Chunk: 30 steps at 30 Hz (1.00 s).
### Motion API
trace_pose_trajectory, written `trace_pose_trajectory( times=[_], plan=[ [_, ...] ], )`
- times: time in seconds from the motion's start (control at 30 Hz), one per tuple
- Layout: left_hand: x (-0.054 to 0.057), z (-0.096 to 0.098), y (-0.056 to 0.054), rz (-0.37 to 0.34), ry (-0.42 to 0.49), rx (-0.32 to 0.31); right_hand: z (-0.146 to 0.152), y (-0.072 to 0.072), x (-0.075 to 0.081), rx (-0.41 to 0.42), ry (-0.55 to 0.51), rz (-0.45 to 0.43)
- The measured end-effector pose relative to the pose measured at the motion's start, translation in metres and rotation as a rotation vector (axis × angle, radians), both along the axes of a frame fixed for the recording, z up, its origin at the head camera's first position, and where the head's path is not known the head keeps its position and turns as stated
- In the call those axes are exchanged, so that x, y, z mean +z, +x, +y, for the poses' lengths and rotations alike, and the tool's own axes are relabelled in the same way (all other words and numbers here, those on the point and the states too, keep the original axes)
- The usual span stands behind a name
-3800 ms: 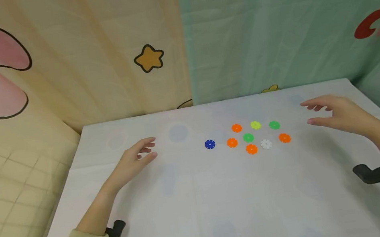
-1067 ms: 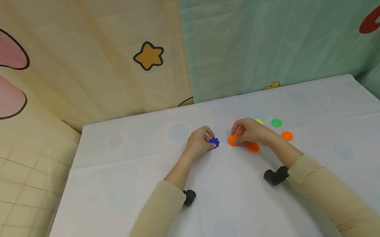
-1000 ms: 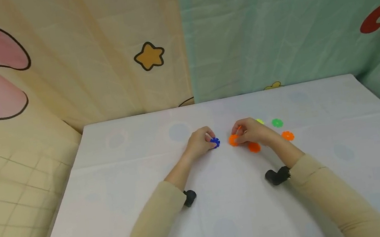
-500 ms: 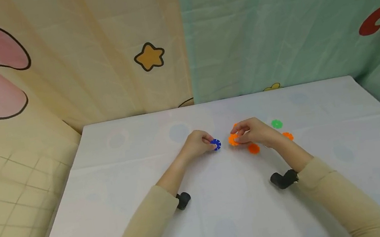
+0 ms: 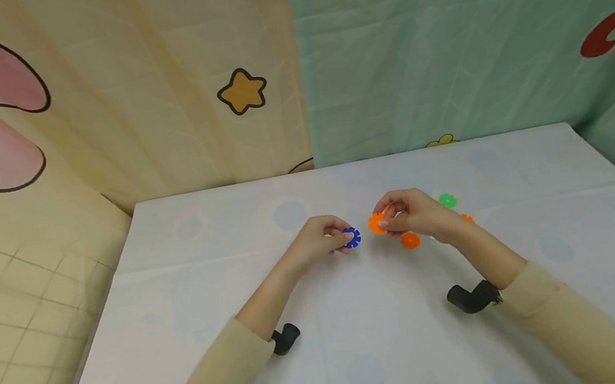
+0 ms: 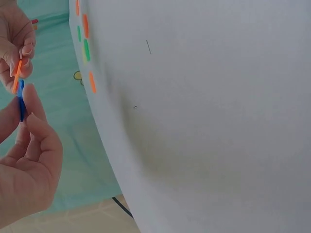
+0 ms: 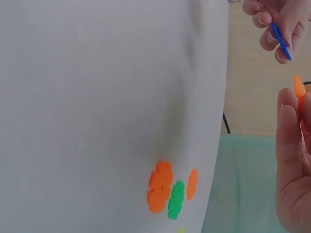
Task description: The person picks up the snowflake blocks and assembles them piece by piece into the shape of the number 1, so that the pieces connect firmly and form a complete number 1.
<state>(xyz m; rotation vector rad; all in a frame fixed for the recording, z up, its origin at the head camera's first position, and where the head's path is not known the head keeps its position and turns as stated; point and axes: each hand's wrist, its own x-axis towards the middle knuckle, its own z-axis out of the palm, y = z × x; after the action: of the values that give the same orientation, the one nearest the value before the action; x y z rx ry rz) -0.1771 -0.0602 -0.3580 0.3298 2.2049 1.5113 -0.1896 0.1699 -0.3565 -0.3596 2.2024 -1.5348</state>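
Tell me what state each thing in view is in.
Left hand: pinching the blue notched disc.
Right hand: pinching an orange notched disc.
Blue notched disc: held clear of the tablecloth.
That orange notched disc: raised, apart from the blue.
Other orange discs: lying flat.
Green discs: lying flat.
Yellow-green disc: barely in view.
Tablecloth: spread out.
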Motion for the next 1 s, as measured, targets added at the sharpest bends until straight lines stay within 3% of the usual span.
trace_pose_trajectory(
  times=[0.6,1.0],
  plan=[
    [0.007,0.0,0.024,-0.017,0.125,0.026,-0.009,0.022,0.015,0.023,-0.068,0.066],
    [0.012,-0.007,0.034,-0.056,0.18,0.03,-0.014,0.03,0.022,0.034,-0.086,0.102]
  ],
)
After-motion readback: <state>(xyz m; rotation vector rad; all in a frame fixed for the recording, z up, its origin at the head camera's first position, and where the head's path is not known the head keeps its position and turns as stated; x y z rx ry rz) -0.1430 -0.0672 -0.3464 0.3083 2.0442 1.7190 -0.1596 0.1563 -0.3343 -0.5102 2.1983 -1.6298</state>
